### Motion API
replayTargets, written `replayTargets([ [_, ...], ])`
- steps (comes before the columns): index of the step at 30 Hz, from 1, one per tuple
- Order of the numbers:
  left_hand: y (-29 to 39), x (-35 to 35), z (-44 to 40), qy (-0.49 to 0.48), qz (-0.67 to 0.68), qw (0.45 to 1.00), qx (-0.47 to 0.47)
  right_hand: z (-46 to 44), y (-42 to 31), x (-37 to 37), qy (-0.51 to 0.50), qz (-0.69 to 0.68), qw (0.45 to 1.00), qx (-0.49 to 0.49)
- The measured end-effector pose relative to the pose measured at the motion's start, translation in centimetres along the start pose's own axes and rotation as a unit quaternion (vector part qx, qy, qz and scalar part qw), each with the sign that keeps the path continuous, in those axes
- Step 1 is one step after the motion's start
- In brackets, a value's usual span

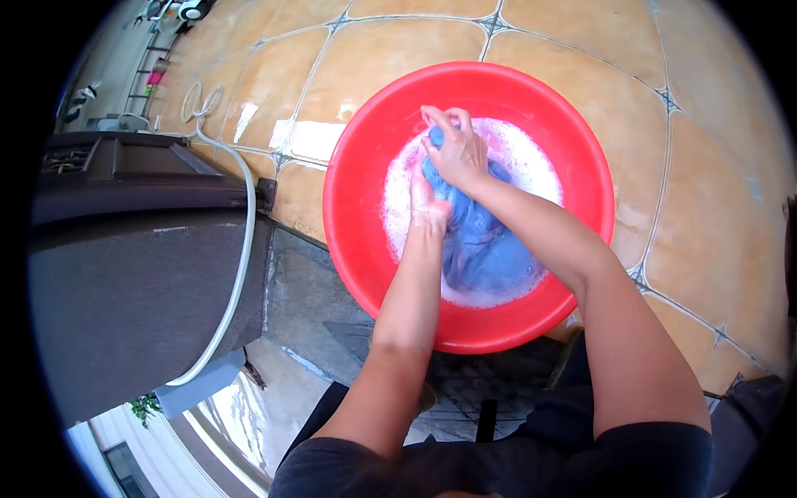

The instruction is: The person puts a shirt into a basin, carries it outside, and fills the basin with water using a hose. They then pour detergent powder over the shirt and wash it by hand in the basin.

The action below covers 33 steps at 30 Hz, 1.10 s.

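Note:
A blue wet cloth (486, 249) lies partly in soapy water inside a large red basin (357, 274). White suds (535, 170) surround it. My right hand (461, 153) is on top of a bunched, lifted part of the cloth, with its fingers curled around it. On the left side of the same bunch, my left hand (426, 199) presses against the fabric, its fingers partly hidden by the cloth and the other hand. Both hands are close together, above the middle of the basin. The exact kind of garment cannot be made out.
The basin stands on tan tiled floor (398, 75) with wet patches. A pale hose (246, 241) runs over a dark brown gate or panel (149, 290) at the left and coils on the tiles. Grey stone (307, 290) lies below the basin's left side.

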<state>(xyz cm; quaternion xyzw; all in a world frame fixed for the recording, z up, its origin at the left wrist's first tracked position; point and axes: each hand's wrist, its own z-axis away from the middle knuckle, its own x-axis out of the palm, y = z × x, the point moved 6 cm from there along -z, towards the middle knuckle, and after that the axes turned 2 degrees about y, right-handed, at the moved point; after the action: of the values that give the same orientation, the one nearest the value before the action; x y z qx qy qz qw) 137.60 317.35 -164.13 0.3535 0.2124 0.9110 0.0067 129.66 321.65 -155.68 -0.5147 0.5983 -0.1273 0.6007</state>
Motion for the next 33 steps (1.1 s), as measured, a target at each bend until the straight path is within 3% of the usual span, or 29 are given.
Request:
replayTargets([
  [3, 0.6, 1.8, 1.7, 0.013, -0.039, 0.999, 0.014, 0.7, 1.3, 0.1, 0.011, -0.083, 0.995, -0.046],
  [4, 1.4, 1.2, 0.9, -0.029, 0.023, 0.996, 0.076, 2.6, -1.3, -0.9, -0.012, -0.129, 0.989, -0.077],
  [5, 0.7, 2.0, 0.3, -0.200, 0.128, 0.970, 0.050, 3.9, -2.6, -1.3, -0.036, -0.105, 0.991, -0.079],
  [6, -0.2, 2.1, 0.5, -0.358, 0.227, 0.905, 0.020, 5.2, -3.5, -1.4, -0.062, -0.082, 0.992, -0.076],
  [8, -0.1, -1.2, -0.7, -0.290, 0.159, 0.944, -0.006, 4.6, -3.1, -1.0, -0.086, -0.063, 0.993, -0.050],
  [11, 0.2, 3.5, 3.8, 0.018, -0.018, 0.999, 0.027, 0.2, -0.4, -1.9, -0.088, 0.011, 0.994, 0.056],
  [12, 0.2, 3.5, 3.4, 0.029, -0.023, 0.999, 0.009, 0.5, 0.7, -1.3, 0.005, 0.014, 0.999, 0.032],
  [13, 0.5, 3.6, 1.2, -0.169, 0.015, 0.985, -0.035, 1.5, -0.6, -1.4, -0.017, -0.007, 1.000, 0.004],
  [14, 1.2, 1.5, -1.7, -0.357, 0.050, 0.930, -0.078, 3.8, -2.7, -1.8, -0.039, -0.030, 0.999, -0.020],
  [15, 1.9, 3.1, 0.5, -0.529, 0.081, 0.836, -0.119, 5.2, -4.0, -1.8, -0.063, -0.053, 0.996, -0.043],
  [16, 1.8, 2.0, 0.3, -0.422, 0.093, 0.898, -0.085, 5.8, -5.0, -1.9, -0.022, -0.054, 0.992, -0.114],
  [19, 2.2, 2.3, 3.0, -0.096, -0.001, 0.994, -0.046, 0.0, -1.7, -1.8, -0.108, 0.031, 0.991, -0.067],
  [20, 2.4, 4.0, 5.7, -0.125, -0.010, 0.986, -0.108, -1.9, 0.7, -2.4, -0.111, 0.036, 0.992, -0.036],
  [21, 3.3, 3.6, 6.3, -0.095, -0.058, 0.990, -0.091, -3.0, 2.4, -2.8, -0.113, 0.036, 0.993, -0.004],
  [23, 6.6, 1.8, 5.1, -0.235, -0.176, 0.956, -0.014, -2.4, 1.4, -2.7, -0.224, -0.035, 0.974, -0.008],
  [26, 7.3, 2.4, 6.2, -0.227, -0.486, 0.843, 0.047, -1.7, -2.5, -3.0, -0.333, -0.216, 0.917, -0.031],
  [29, 7.4, 4.3, 7.4, -0.181, -0.641, 0.743, 0.065, -0.7, -4.5, -3.0, -0.434, -0.331, 0.837, -0.018],
  [31, 8.7, 5.6, 10.0, -0.202, -0.547, 0.806, 0.103, -0.2, -1.8, -2.2, -0.497, -0.358, 0.791, 0.012],
  [32, 9.4, 5.9, 11.0, -0.228, -0.500, 0.825, 0.130, 0.8, 0.0, -1.7, -0.548, -0.327, 0.770, 0.032],
  [33, 10.1, 6.0, 11.8, -0.252, -0.451, 0.842, 0.156, 2.4, 2.4, -0.5, -0.600, -0.210, 0.772, -0.024],
])
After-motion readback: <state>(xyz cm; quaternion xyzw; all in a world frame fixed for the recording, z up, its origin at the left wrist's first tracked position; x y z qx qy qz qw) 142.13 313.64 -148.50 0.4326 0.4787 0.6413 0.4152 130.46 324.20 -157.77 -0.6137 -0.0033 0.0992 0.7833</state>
